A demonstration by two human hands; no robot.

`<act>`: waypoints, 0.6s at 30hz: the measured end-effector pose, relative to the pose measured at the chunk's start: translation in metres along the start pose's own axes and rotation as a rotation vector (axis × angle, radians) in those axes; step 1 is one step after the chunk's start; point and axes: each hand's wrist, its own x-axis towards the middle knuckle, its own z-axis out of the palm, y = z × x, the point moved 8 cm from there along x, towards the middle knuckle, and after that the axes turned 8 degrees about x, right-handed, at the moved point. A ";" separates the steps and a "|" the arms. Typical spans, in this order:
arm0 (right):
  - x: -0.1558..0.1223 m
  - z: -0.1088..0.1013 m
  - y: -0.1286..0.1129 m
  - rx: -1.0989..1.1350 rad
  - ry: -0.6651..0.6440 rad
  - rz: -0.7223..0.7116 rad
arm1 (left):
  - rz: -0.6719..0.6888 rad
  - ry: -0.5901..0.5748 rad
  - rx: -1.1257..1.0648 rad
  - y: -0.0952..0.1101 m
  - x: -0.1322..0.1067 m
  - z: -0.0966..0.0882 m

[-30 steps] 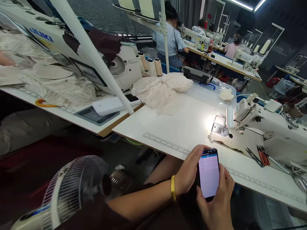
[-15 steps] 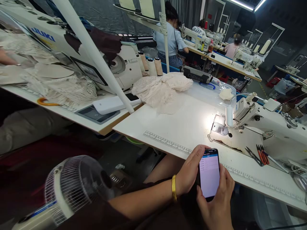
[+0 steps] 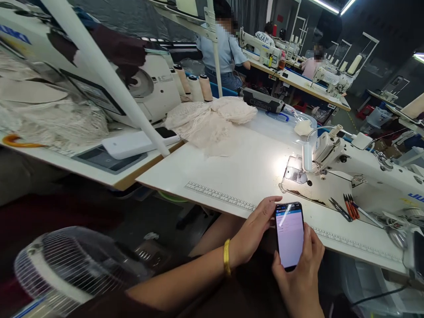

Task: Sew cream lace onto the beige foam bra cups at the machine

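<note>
Phone (image 3: 289,234), screen lit, sits clamped between both hands just short of the desk (image 3: 248,172) edge: left hand (image 3: 253,232) wraps its side, right hand (image 3: 303,282) cups it from below, thumb at the screen. Farther off lie scissors (image 3: 341,210), sewing machine (image 3: 364,176), lace pile (image 3: 212,119).

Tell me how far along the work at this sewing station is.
Done: no sewn piece shows; the needle plate of the sewing machine lies bare under the lit lamp. In hand: the left hand and right hand both hold a lit phone at the table edge. Left: the lace fabric lies heaped at the far side, no hand on it; the snips rest beside the machine.
</note>
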 end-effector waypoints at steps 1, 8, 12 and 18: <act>0.001 -0.001 0.001 -0.004 0.007 0.003 | -0.009 -0.019 0.001 0.001 0.000 0.000; -0.002 -0.003 0.003 0.027 0.017 0.039 | -0.049 -0.027 -0.035 -0.010 -0.001 0.002; -0.003 -0.003 0.002 0.054 0.014 0.051 | -0.040 -0.014 -0.061 -0.011 -0.001 0.004; -0.003 -0.006 0.003 0.052 0.022 0.057 | -0.046 -0.004 -0.044 -0.010 -0.003 0.004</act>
